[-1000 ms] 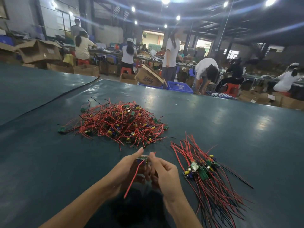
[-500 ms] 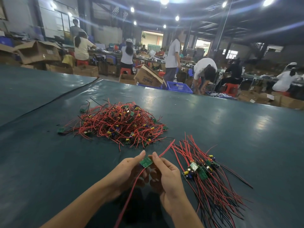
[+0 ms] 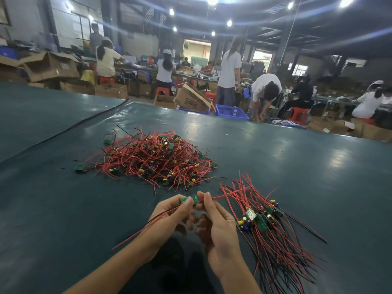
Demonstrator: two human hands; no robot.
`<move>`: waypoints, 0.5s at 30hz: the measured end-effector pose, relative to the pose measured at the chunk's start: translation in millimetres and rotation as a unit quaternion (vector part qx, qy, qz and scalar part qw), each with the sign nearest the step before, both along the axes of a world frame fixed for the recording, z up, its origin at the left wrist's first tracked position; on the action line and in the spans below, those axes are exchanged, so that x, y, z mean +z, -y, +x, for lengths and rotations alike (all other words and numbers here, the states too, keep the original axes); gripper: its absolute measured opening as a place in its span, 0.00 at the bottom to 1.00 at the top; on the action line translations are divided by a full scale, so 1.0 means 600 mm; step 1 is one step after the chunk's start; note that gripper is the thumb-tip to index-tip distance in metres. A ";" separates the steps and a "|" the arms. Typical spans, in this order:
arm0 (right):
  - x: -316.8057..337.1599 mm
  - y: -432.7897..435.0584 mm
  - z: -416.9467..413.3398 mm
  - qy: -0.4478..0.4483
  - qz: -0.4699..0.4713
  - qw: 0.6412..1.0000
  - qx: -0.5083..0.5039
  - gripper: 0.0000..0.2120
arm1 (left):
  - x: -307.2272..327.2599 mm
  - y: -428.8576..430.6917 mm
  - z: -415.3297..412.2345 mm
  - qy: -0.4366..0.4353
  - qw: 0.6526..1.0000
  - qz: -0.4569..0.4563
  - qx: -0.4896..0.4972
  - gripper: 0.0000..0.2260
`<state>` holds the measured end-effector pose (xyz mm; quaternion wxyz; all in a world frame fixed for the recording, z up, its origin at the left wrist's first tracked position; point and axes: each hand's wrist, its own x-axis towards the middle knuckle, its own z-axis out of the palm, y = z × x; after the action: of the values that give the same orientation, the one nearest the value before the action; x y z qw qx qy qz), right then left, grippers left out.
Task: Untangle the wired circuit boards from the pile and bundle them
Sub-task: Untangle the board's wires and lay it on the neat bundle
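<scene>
One board pinched in both grips, just left of the bundle

My left grip [image 3: 169,217] and right grip [image 3: 216,225] each pinch an end of the small green circuit board [image 3: 192,199], fingers curled onto it, above the surface [image 3: 297,166]. The pile [image 3: 154,160] lies farther left of the bundle [image 3: 261,221]. The board's leads run crosswise: one red lead reaches right toward the bundle, the others trail down-left. My right grip is nearer, so I judge it should carry the board over.
</scene>
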<state>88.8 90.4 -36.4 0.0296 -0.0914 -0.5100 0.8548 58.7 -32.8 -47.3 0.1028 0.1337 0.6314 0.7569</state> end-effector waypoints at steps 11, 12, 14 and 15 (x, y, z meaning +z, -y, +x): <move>0.009 -0.053 -0.024 0.026 0.003 0.988 -0.150 0.10 | 0.006 0.002 -0.011 -0.094 0.992 0.001 0.088 0.14; 0.009 -0.064 -0.025 0.027 -0.013 0.985 -0.167 0.09 | 0.004 0.003 -0.013 -0.099 0.991 -0.002 0.088 0.14; 0.008 -0.076 -0.027 0.026 -0.037 0.981 -0.190 0.08 | 0.003 0.004 -0.014 -0.104 0.991 -0.012 0.083 0.14; 0.007 -0.078 -0.027 0.026 -0.043 0.979 -0.198 0.08 | 0.004 0.004 -0.011 -0.109 0.991 -0.018 0.080 0.15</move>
<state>72.5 137.2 -32.1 0.1806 -0.2141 -0.4451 0.8505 51.9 -35.1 -45.0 -0.0252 0.1625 0.6611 0.7321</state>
